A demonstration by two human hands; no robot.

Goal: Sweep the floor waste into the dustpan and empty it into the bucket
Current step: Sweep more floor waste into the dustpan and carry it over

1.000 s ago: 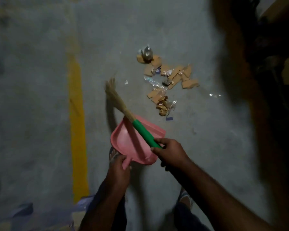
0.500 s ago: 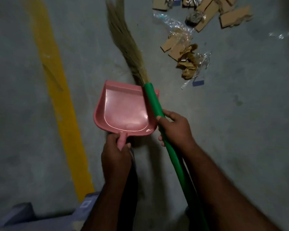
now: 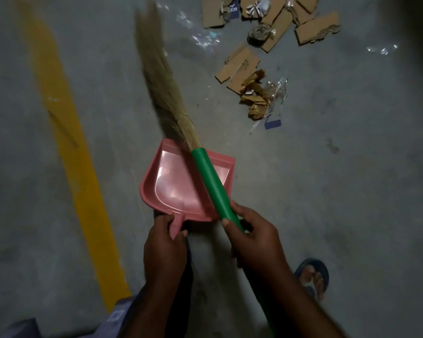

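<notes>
My left hand grips the short handle of a pink dustpan, held above the concrete floor with nothing in it. My right hand grips the green handle of a grass broom, which crosses over the dustpan's right side. The broom's straw head points up and to the left, blurred. The floor waste, torn cardboard pieces, crumpled brown paper and clear plastic wrappers, lies scattered at the upper right, apart from the broom. No bucket is in view.
A yellow painted line runs diagonally down the grey floor on the left. My right foot in a blue sandal stands at the lower right. A bluish object sits at the bottom left corner.
The camera has come nearer to the waste. The broom handle has swung across the dustpan's right side, and its straw head has moved left. Both hands keep their grips.
</notes>
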